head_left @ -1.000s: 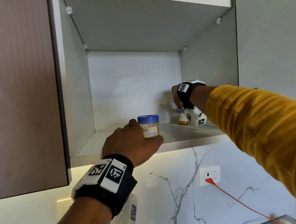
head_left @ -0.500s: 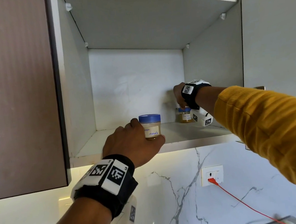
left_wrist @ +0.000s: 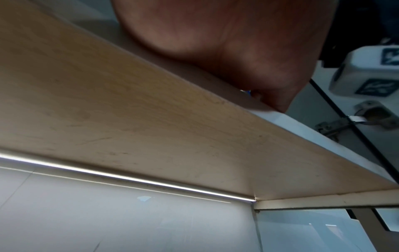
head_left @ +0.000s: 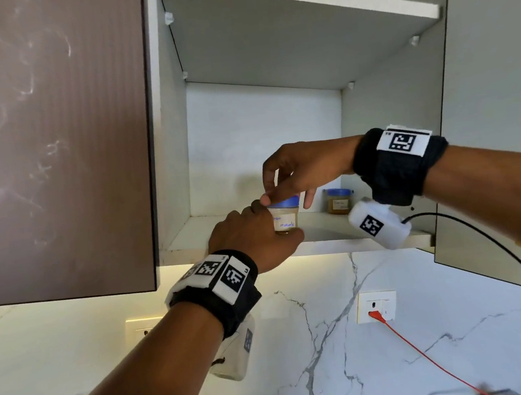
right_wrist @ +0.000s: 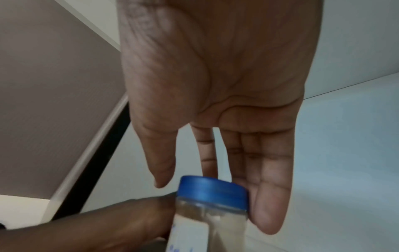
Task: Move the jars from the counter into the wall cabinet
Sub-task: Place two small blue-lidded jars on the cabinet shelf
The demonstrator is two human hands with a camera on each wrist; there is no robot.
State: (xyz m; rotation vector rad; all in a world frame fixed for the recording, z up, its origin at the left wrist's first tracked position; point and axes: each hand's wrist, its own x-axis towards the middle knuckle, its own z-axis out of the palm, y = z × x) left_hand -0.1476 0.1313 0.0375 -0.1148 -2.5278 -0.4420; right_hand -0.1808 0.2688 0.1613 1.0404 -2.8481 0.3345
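Note:
A clear jar (head_left: 287, 221) with a blue lid (right_wrist: 211, 191) and a handwritten label stands at the front of the wall cabinet's lower shelf (head_left: 329, 232). My left hand (head_left: 265, 228) grips its body from the left, thumb under the front. My right hand (head_left: 287, 188) hangs over the lid, its straight fingers (right_wrist: 267, 196) down along the lid's side and the thumb a little apart from it. A second blue-lidded jar (head_left: 337, 202) stands at the shelf's back right, free of both hands. The left wrist view shows only my palm (left_wrist: 226, 42) and the shelf's underside (left_wrist: 151, 119).
A closed brown cabinet door (head_left: 53, 137) is on the left and an open grey door (head_left: 493, 79) on the right. An upper shelf (head_left: 297, 2) sits above. Below, the marble wall carries a socket (head_left: 376, 307) with a red cable (head_left: 427, 356).
My right hand has let go of the back jar and moved left and forward over the front jar's lid. My left hand has kept its grip on the front jar.

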